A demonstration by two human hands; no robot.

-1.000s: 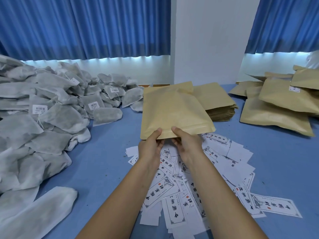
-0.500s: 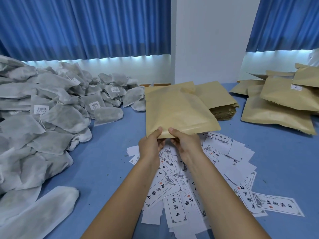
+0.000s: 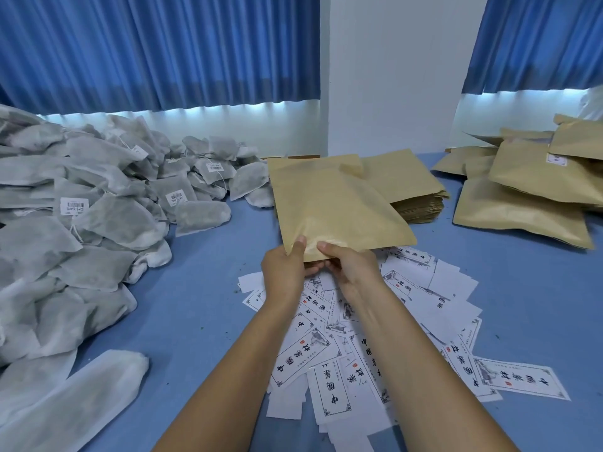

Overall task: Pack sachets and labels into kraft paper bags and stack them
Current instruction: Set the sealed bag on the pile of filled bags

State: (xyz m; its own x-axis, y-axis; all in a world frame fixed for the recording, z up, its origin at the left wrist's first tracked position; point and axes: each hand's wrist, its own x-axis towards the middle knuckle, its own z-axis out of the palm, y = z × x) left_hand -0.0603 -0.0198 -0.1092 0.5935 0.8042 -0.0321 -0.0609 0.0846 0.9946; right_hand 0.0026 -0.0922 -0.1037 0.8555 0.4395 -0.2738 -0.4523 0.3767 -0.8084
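Item: one flat tan kraft paper bag [image 3: 332,207], in hand.
Grip: my left hand [image 3: 287,272] and right hand [image 3: 349,269] sit side by side at the bag's near edge, toward its left corner. Each thumb lies on the top face and the fingers curl under, so both hands pinch the paper.
Position: the bag is lifted off the blue table [image 3: 202,305]. Its body reaches away from my hands, above the far edge of the scattered white printed paper labels [image 3: 329,389].
Orientation: the long axis runs away from me toward the wall. The near edge is lowest, the far edge is raised, and the broad face is turned up toward me.
Surroundings: a stack of empty flat kraft bags [image 3: 414,197] lies just behind. Filled kraft bags [image 3: 522,210] are piled at right, and a heap of grey mesh sachets [image 3: 98,207] at left.
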